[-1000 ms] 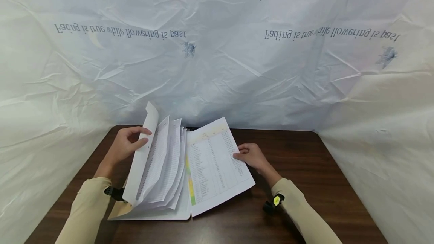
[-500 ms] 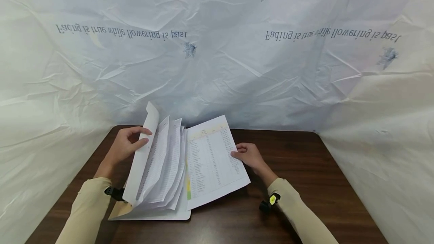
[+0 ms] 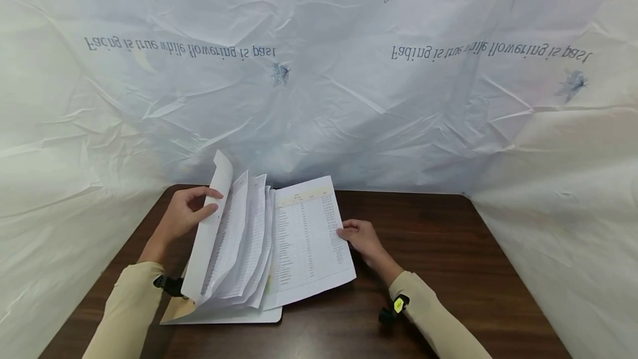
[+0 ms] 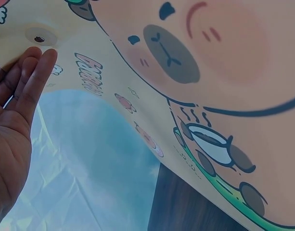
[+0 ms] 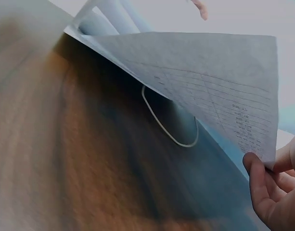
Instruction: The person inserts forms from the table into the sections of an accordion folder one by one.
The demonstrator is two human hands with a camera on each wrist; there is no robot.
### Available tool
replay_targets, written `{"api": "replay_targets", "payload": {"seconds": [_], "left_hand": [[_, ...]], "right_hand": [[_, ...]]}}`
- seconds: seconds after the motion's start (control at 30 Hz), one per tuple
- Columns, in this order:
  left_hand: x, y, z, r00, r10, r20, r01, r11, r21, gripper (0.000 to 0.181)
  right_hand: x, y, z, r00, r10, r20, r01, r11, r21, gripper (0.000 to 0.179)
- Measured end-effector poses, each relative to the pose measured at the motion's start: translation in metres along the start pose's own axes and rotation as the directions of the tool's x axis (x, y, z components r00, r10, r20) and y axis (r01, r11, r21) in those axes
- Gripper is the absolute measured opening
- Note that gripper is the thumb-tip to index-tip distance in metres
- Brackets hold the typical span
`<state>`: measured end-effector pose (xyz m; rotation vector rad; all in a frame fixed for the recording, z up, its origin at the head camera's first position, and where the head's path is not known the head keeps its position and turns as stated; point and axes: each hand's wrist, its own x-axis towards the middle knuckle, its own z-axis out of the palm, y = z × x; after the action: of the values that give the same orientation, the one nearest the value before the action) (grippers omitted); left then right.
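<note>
A paper folder point(image 3: 259, 317) lies on the table with its front cover point(image 3: 208, 248) lifted on the left. My left hand point(image 3: 181, 215) pinches that cover, thumb and index finger on its white inside. Its outside, in the left wrist view, carries a cartoon animal print point(image 4: 224, 57) and a round fastener point(image 4: 39, 38) by my fingertips. Several printed sheets point(image 3: 251, 237) fan upright inside. With thumb and fingers, my right hand point(image 3: 363, 241) holds the right edge of a printed sheet point(image 3: 311, 242), whose left part overlaps the folder behind the fanned pages.
The dark wooden table point(image 3: 428, 270) extends right of the folder. A white printed sheet curtain point(image 3: 329, 115) hangs behind it and along both sides. In the right wrist view, a pale cord loop point(image 5: 181, 144) sticks out below the held sheet.
My right hand has moved left with the printed sheet, which now lies farther over the folder and covers most of the coloured strip. The left hand keeps holding the cover in place.
</note>
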<state>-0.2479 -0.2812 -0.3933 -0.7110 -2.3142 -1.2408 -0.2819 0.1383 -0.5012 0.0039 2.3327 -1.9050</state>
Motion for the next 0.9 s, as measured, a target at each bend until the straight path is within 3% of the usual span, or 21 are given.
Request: {"api": "replay_targets", "payload": {"seconds": [0.77,0.9], "left_hand": [[0.001,-0.002,0.001,1.0,0.011,0.007,-0.01,1.0,-0.011,0.02],[0.0,-0.016,0.004,1.0,0.018,-0.006,-0.018,1.0,-0.01,0.02]], "right_hand": [[-0.014,-0.002,0.036,0.984,0.016,0.18,-0.043,0.988,0.146,0.031],[-0.015,-0.002,0.046,0.977,-0.001,0.214,-0.035,0.985,0.168,0.031]]}}
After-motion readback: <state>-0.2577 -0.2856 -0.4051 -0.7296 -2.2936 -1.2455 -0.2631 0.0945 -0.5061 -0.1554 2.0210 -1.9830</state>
